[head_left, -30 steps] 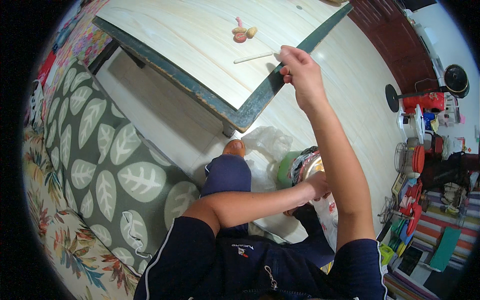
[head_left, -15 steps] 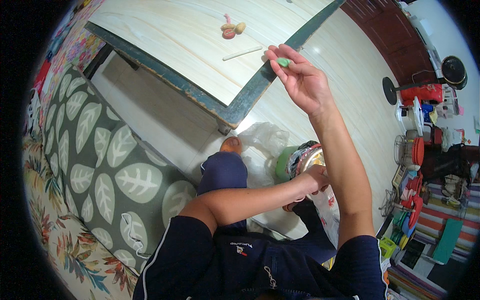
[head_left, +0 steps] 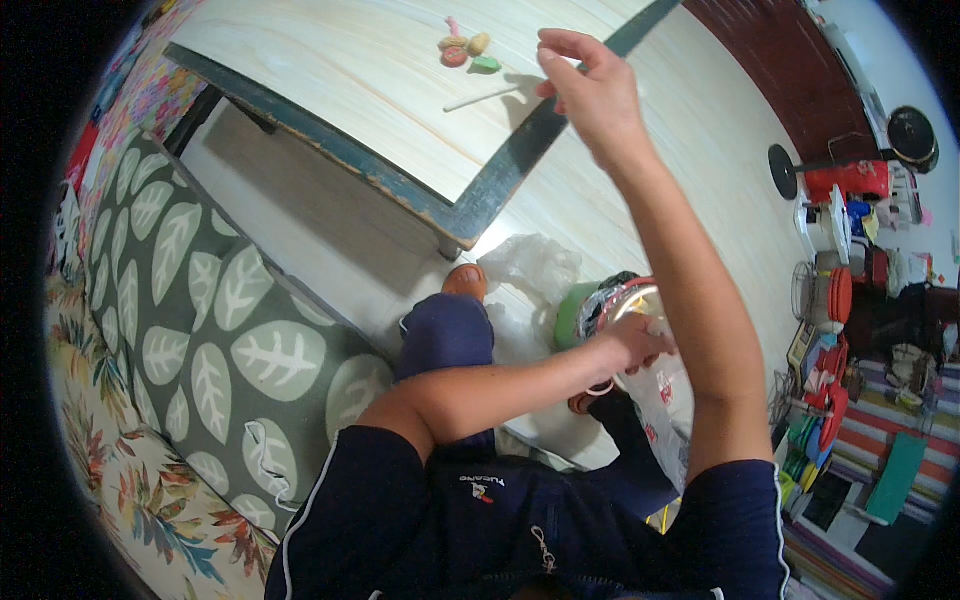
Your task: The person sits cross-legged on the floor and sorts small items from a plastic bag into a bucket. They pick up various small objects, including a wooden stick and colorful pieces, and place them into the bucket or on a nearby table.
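My right hand [head_left: 590, 85] is raised over the near right corner of the table [head_left: 480, 190], holding nothing, its fingers curved and apart. Left of it on the tabletop lies a small green lump [head_left: 486, 64]. It joins a cluster with a red round piece [head_left: 455, 56], a pink piece [head_left: 452, 25] and tan lumps [head_left: 479, 43] that look like peanuts. A thin white stick [head_left: 480, 98] lies just below them. Low by my right forearm, my left hand [head_left: 640, 343] is closed on a clear plastic bag with red print [head_left: 660, 405], which hangs down.
Under my left hand stands a green bucket [head_left: 572, 315] lined with black plastic. A crumpled clear bag [head_left: 535, 270] lies on the floor beside it. The leaf-patterned sofa cushion [head_left: 205, 340] is at left. A black fan [head_left: 910, 138] and racks of household things stand at far right.
The green lump has left my right hand and now lies on the table by the other pieces. That hand has risen and turned over. My left hand has shifted slightly right.
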`<action>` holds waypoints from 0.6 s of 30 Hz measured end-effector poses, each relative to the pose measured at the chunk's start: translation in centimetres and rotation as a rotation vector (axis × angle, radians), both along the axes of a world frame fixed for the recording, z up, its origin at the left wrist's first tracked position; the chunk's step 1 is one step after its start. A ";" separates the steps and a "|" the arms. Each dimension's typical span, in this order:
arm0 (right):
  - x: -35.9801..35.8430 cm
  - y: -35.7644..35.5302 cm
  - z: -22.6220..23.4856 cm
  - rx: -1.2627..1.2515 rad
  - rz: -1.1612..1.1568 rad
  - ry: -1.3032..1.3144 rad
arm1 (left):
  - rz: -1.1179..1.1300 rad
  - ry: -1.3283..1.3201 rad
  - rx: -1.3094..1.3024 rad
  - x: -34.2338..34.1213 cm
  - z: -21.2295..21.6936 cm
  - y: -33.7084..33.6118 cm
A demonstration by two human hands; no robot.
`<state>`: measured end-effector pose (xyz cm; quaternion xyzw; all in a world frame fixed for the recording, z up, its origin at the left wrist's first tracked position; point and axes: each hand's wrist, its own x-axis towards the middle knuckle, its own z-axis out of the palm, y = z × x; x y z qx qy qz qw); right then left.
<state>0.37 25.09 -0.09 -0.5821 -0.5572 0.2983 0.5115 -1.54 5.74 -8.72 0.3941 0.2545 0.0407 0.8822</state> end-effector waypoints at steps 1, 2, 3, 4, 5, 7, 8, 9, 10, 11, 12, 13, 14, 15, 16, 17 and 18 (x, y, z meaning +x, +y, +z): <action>1.3 -1.3 0.5 -0.031 0.051 -0.049 | 0.014 -0.032 -0.032 0.3 -0.6 -0.3; 2.7 -2.7 1.1 -0.064 0.097 -0.096 | 0.039 -0.018 -0.084 0.6 -1.2 -0.3; 4.4 -4.4 1.7 -0.150 0.154 -0.079 | 0.022 -0.066 -0.177 0.1 -0.5 0.4; 5.7 -6.4 2.2 -0.208 0.158 -0.132 | 0.094 -0.125 -0.218 0.1 -0.9 0.0; 7.2 -8.6 2.6 -0.226 0.126 -0.173 | 0.065 -0.194 -0.243 0.0 -0.5 0.6; 9.0 -13.3 2.9 -0.225 0.086 -0.163 | -0.006 -0.269 -0.266 -1.2 -0.3 1.5; 10.0 -16.0 3.1 -0.273 0.034 -0.122 | -0.020 -0.317 -0.366 -1.1 -0.4 1.4; 10.9 -18.9 3.5 -0.310 -0.015 -0.082 | -0.063 -0.387 -0.296 -0.6 0.2 1.3; 11.5 -21.5 3.8 -0.334 -0.050 -0.033 | -0.124 -0.452 -0.289 -0.5 0.2 1.2; 11.8 -24.1 4.0 -0.383 -0.055 -0.033 | -0.133 -0.447 -0.288 -0.2 0.3 0.8; 12.1 -26.5 3.5 -0.442 -0.083 -0.016 | -0.141 -0.441 -0.280 0.0 0.7 0.3; 11.7 -28.2 3.3 -0.477 -0.097 0.002 | -0.124 -0.410 -0.309 0.3 1.3 0.1; 11.2 -29.6 3.1 -0.512 -0.107 0.020 | -0.125 -0.396 -0.320 0.5 1.5 -0.3; 10.5 -30.8 2.7 -0.476 -0.148 0.027 | -0.122 -0.383 -0.325 0.7 1.5 -0.6; 9.9 -31.6 2.0 -0.441 -0.190 0.034 | -0.120 -0.370 -0.331 0.9 1.4 -0.8; 9.9 -32.1 1.1 -0.456 -0.265 -0.038 | -0.164 -0.410 -0.338 1.2 1.0 -0.9; 9.9 -32.2 0.7 -0.484 -0.261 -0.055 | -0.180 -0.400 -0.329 1.3 0.9 -1.1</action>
